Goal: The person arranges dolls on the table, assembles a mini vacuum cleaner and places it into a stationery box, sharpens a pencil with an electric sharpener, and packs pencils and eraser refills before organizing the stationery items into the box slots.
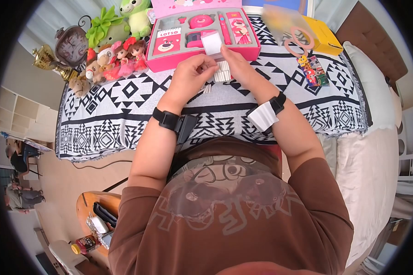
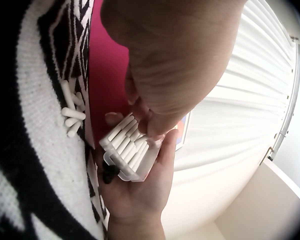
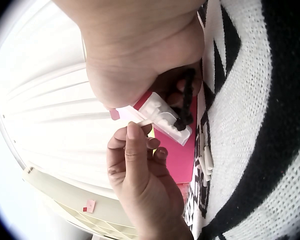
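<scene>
My right hand (image 1: 241, 68) grips a clear plastic box (image 2: 125, 171) with rows of short white sticks (image 2: 125, 145) standing in it. A black fuzzy loop (image 3: 188, 97) lies against the box on that hand's side. Thumb and fingertips of my left hand (image 3: 142, 175) pinch a single white stick (image 3: 143, 123) right at the box's opening. Several more white sticks (image 2: 72, 112) lie loose on the patterned cloth (image 1: 215, 107), below the hands. Behind the hands stands a pink gift box (image 1: 170, 62), its lid raised.
The gift box holds a notepad (image 1: 168, 42), a pink pen (image 1: 224, 28) and other pink items in cutouts. Dolls and plush toys (image 1: 124, 52), a clock (image 1: 71, 45) and a trophy (image 1: 48, 57) stand left. To the right are tape rings (image 1: 300, 36), stickers (image 1: 313, 72) and a yellow box (image 1: 323, 36).
</scene>
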The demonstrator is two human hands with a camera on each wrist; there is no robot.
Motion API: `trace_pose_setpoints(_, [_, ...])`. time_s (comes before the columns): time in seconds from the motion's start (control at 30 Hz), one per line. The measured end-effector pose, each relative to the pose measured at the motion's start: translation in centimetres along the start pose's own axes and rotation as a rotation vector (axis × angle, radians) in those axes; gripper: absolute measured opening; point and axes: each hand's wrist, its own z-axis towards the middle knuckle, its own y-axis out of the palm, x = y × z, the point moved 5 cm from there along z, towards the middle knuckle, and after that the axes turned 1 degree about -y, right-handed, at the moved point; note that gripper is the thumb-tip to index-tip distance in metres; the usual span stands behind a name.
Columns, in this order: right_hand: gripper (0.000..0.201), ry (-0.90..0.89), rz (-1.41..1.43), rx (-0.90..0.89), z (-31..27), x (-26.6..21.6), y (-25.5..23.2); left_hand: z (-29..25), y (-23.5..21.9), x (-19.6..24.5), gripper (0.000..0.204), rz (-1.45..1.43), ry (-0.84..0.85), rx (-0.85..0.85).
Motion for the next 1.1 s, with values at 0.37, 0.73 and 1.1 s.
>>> trace_pose_setpoints(0.37, [0.056, 0.028, 0.030, -0.003, 0.28, 0.73, -0.13, 0.05, 0.22, 0.17, 0.022, 0.103, 0.086, -0.011])
trace_pose_setpoints(0.73, [0.054, 0.031, 0.062, -0.032, 0.16, 0.48, -0.09, 0.06, 0.28, -0.13, 0.027, 0.141, 0.060, -0.016])
trace_pose_setpoints(1.1, [0.056, 0.021, 0.088, 0.010, 0.24, 0.60, -0.09, 0.11, 0.08, 0.22, 0.021, 0.073, 0.023, 0.018])
